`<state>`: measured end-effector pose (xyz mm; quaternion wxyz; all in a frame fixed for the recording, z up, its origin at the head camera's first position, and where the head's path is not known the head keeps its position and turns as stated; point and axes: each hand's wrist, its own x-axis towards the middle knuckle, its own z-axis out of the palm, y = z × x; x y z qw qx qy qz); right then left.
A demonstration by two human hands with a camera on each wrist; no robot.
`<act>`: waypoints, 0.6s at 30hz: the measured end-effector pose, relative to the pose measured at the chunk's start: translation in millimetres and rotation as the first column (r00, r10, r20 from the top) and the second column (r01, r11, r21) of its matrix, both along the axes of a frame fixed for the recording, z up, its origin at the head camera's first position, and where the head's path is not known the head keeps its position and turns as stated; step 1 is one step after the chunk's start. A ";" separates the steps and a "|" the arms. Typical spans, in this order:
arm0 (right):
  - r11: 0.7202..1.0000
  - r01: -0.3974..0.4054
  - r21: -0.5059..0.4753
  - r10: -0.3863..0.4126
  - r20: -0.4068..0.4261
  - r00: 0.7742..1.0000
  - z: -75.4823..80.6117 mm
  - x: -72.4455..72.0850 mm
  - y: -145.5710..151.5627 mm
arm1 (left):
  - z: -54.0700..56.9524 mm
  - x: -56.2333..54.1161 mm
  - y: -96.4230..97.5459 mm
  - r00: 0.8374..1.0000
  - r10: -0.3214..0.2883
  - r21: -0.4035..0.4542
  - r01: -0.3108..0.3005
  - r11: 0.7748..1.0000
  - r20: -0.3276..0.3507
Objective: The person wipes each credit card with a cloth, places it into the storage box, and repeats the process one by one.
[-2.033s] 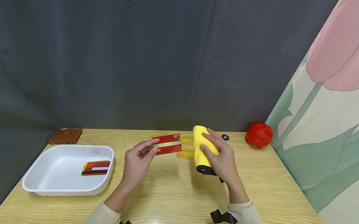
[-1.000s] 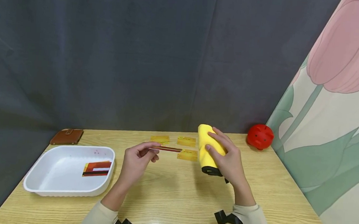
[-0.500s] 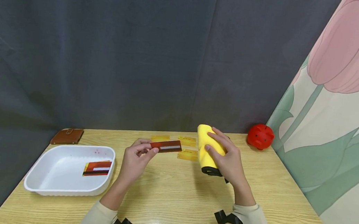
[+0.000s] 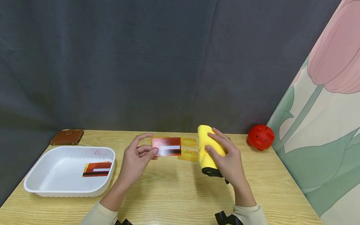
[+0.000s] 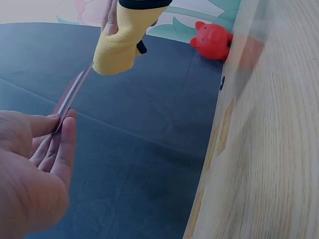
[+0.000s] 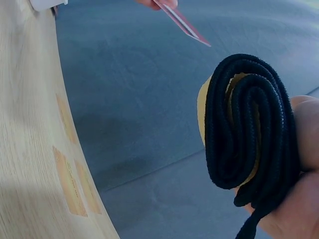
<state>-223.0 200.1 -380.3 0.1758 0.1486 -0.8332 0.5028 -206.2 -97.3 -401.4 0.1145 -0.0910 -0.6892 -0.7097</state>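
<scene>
My left hand pinches a red card by its left end, thumb in front. The card's face, with a white strip and a dark stripe, is toward the head camera; in the left wrist view the card shows nearly edge-on. My right hand grips a folded yellow cloth with a black border, held above the table. Its rolled end fills much of the right wrist view. Card and cloth are apart. Behind them, yellow cards lie on the table, one mostly hidden by the red card.
A white plastic tray at left contains red and yellow cards. Behind it lies a brown wallet. A red piggy bank stands at the back right; a dark round chip shows in the left wrist view.
My left hand has turned the red card over: its gold-striped face showed first, then its edge, now the dark-striped face. The cloth shifted slightly right early on and has stayed steady since.
</scene>
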 end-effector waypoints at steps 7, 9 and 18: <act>1.000 -0.018 -0.023 0.018 -0.016 1.000 3.2 3.9 -4.4 | -2.3 0.7 2.2 0.999 0.019 0.026 -0.020 0.999 0.033; 0.998 -0.037 -0.041 0.036 -0.028 0.999 5.1 6.8 -7.4 | -3.7 0.6 3.3 0.999 0.025 0.020 -0.026 0.999 0.035; 0.987 -0.147 -0.069 0.139 -0.111 0.984 12.2 24.4 -31.6 | -10.2 0.3 10.5 1.000 -0.006 -0.012 0.006 1.000 0.014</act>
